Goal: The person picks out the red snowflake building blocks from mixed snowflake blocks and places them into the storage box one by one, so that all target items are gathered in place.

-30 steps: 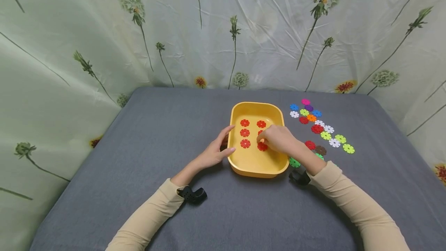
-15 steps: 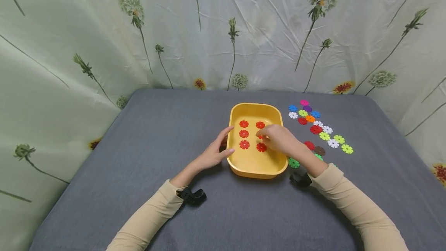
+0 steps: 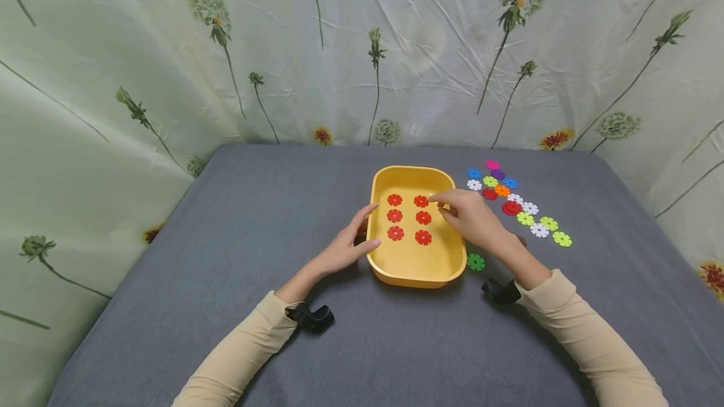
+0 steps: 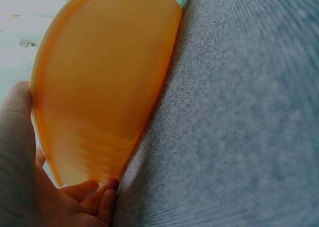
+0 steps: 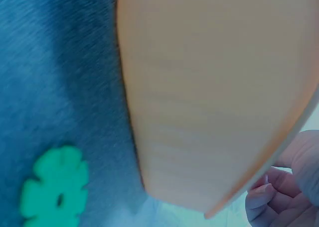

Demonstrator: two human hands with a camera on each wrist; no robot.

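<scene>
A yellow plastic basin holds two columns of red snowflake discs, three in each. At its left side, my left hand holds the rim, with thumb and index finger at the edge; in the left wrist view other fingers lie against the outer wall. My right hand hovers over the basin's right rim, fingers loosely bent, with nothing visible between them. It is nearest to the upper right red disc. In the right wrist view, the basin's outer wall hides part of that hand.
Right of the basin, several loose snowflake discs in blue, white, yellow-green, orange and other colours lie on the grey cloth. A green disc lies close to the basin. My right forearm covers some discs. A flowered curtain hangs behind.
My right hand has lifted off the right column of red discs and shifted right to the rim, uncovering the middle disc. The left hand and the basin stay in place.
</scene>
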